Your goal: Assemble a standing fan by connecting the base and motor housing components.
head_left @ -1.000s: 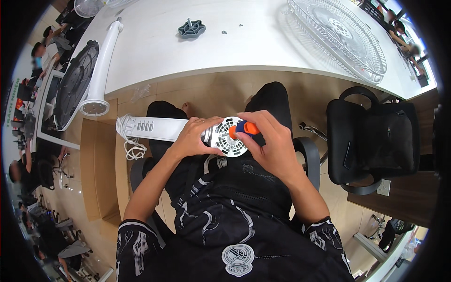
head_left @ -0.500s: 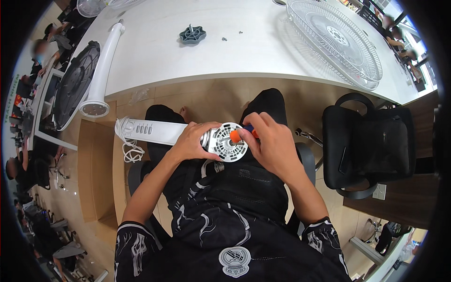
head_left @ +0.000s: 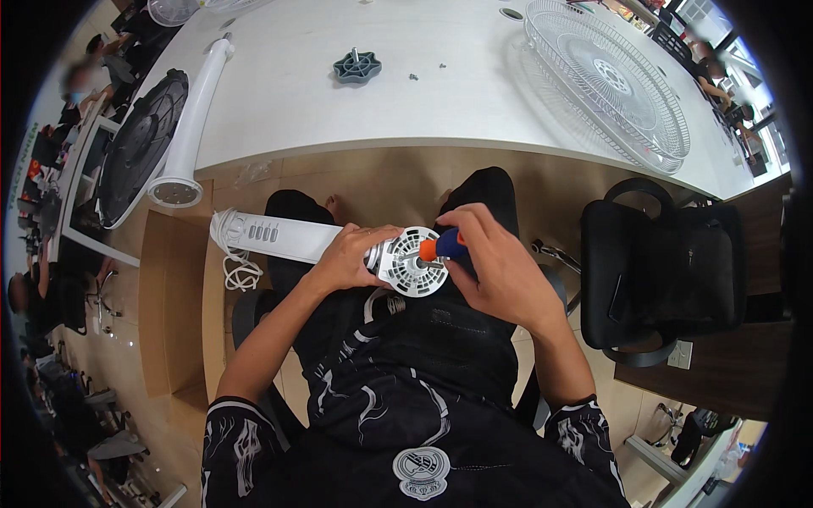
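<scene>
Across my lap lies a white fan body [head_left: 292,239] with a row of grey buttons and a white cord [head_left: 242,276] bundled at its left end. My left hand [head_left: 345,257] is closed around the neck at its right end, next to the round, slotted white motor cover [head_left: 405,282], which faces up. In my right hand [head_left: 501,275] is a screwdriver [head_left: 446,245] with an orange and blue handle, between thumb and fingers. The screwdriver lies over the motor cover near its centre; where its tip sits is hard to make out.
On the white table [head_left: 279,110] ahead are a dark star-shaped knob [head_left: 357,67], small screws [head_left: 413,77] and a wire fan guard [head_left: 610,76]. At left stand a white tube [head_left: 199,118], a black round base [head_left: 144,148] and a cardboard box [head_left: 172,313]. A black bag [head_left: 686,262] rests at right.
My right hand has shifted a little right and down, with thumb and fingers wider apart, so more of the blue handle shows. My left hand keeps its hold. The whole view has shifted slightly.
</scene>
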`<state>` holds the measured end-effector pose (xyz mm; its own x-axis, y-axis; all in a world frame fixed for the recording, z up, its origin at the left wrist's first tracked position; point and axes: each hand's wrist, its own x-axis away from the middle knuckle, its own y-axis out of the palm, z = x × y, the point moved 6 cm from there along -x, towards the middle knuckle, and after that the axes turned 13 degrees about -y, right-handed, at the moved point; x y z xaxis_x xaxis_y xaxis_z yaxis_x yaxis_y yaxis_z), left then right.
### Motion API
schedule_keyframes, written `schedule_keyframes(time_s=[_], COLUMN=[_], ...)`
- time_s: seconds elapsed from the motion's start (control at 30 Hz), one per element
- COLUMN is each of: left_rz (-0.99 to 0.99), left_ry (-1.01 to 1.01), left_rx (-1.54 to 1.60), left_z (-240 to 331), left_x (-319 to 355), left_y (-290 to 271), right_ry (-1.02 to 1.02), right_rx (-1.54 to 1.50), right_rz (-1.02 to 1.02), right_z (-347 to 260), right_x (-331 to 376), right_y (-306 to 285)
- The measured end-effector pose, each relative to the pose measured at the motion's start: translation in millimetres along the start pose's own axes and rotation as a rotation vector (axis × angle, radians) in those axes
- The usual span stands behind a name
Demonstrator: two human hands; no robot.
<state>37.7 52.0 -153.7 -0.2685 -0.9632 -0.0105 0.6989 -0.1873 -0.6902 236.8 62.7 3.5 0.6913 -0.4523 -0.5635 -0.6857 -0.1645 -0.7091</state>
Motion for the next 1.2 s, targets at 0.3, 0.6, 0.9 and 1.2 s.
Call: schedule_keyframes(time_s=[0.3,0.6,0.9,1.2], left_rz=[0.023,0.006,0.038,0.065], left_ry=[0.028,0.005,0.001,0.001], left_rx=[-0.012,0.008,-0.029,-0.092], left_z=[2.0,3.6,4.5,10.8], left_x=[-0.4,0.5,0.8,0.0], left_y=[-3.9,-3.5,-3.1,-3.7], right_ry=[-0.094,0.132,0.092,0.283], right_rx=[0.236,0.167,0.207,0.184], right_rz=[-0.034,-0.206,-0.223,-0.242], right_z=[-8.5,-2.7,0.5,0.6], right_x=[-4.4,-5.1,0.3,5.3], right_y=[4.9,12.5,14.1,14.7])
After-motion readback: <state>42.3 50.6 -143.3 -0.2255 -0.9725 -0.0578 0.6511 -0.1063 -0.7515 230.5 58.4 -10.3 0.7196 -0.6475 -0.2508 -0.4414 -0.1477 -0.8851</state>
